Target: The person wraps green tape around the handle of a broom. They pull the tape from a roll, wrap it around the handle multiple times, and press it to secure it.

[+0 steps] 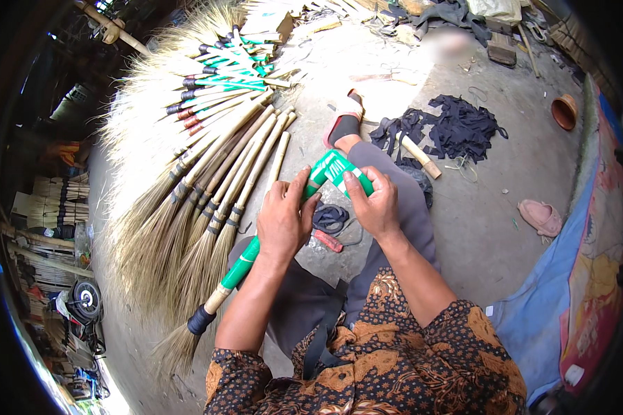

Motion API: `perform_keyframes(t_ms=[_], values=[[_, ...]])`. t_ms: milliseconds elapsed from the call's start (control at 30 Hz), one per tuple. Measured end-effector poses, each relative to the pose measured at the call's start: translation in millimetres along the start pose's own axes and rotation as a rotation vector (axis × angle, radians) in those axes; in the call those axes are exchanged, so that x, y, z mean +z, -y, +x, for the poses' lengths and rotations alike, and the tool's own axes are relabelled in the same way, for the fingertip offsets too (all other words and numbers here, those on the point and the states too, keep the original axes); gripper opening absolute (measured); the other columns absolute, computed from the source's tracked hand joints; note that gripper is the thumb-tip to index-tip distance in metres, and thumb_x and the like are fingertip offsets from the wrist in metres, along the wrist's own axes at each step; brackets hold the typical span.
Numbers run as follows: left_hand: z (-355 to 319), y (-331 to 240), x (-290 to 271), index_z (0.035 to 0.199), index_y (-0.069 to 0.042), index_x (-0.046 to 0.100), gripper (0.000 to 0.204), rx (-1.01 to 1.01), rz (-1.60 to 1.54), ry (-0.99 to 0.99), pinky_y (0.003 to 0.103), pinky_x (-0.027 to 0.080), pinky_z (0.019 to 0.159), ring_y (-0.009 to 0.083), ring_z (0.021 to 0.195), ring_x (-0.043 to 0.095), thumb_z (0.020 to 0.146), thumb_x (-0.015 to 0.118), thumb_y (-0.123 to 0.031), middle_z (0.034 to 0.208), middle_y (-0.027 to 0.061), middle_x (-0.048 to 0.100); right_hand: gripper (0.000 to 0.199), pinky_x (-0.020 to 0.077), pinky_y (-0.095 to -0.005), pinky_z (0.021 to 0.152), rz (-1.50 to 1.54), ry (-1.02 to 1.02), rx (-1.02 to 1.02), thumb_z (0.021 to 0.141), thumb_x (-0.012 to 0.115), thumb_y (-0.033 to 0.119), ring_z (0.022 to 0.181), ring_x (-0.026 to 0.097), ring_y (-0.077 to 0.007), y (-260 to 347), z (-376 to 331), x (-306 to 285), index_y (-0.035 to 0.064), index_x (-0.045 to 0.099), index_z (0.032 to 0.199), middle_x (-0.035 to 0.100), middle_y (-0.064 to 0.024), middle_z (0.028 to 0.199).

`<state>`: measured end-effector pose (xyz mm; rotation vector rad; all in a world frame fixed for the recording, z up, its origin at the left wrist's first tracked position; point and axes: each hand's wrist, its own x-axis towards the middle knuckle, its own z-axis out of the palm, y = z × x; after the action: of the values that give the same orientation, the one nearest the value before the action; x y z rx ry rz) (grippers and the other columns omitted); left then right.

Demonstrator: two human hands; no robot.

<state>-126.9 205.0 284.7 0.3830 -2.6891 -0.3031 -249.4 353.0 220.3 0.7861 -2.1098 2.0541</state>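
Observation:
A straw broom [237,270] slants up across my lap, its bristles at the lower left and its stick partly covered in shiny green plastic. Dark binding [201,321] circles the neck above the bristles. My left hand [284,220] is closed round the stick near its upper end. Between the thumb and fingers of my right hand [375,204] is a green plastic strip [346,173] with pale printing, held against the top of the stick. Whether the strip is joined to the wrapping beneath cannot be made out.
Several finished-looking brooms [239,162] lie fanned out at the left. Black cloth scraps [464,128] and a short bamboo piece [420,155] lie ahead. A red object [327,241] rests between my legs. At right are a pink shoe [541,218], a clay pot [564,112] and blue cloth [533,304].

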Motion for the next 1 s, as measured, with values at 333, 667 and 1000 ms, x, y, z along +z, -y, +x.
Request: perform_keyframes(t_ms=[333,667,1000], values=[[16.5,-2.6,-33.0,0.139,-0.005,0.067,0.044,-0.117,-0.272,0.315,0.044,0.057,0.073,0.0317,0.078,0.072,0.104,0.074,-0.032,0.102,0.0208,0.073,0.037,0.049,-0.0446,0.073,-0.125,0.025,-0.012,0.1,0.082,0.039,0.07,0.059,-0.031,19.4,1.4,-8.3,0.0064,0.071,0.085,0.069,-0.0092,0.072],[14.8,-3.0,-64.7,0.148,-0.004,0.061,0.042,-0.218,-0.734,0.336,0.035,0.056,0.07,0.0174,0.076,0.069,0.111,0.065,-0.023,0.092,0.0113,0.073,0.036,0.044,-0.0413,0.073,-0.09,0.039,-0.221,0.097,0.085,0.038,0.067,0.053,-0.0258,38.6,8.1,-4.2,0.0081,0.07,0.085,0.064,-0.0061,0.071],[5.5,-22.0,-96.4,0.128,-0.002,0.07,0.047,-0.145,-0.586,0.078,0.034,0.061,0.076,0.0196,0.085,0.076,0.09,0.092,-0.022,0.102,0.0129,0.078,0.035,0.0395,-0.0389,0.074,0.05,0.11,-0.452,0.094,0.085,0.034,0.059,0.052,-0.0224,75.4,13.3,-10.5,0.0083,0.066,0.08,0.061,-0.0037,0.067]])
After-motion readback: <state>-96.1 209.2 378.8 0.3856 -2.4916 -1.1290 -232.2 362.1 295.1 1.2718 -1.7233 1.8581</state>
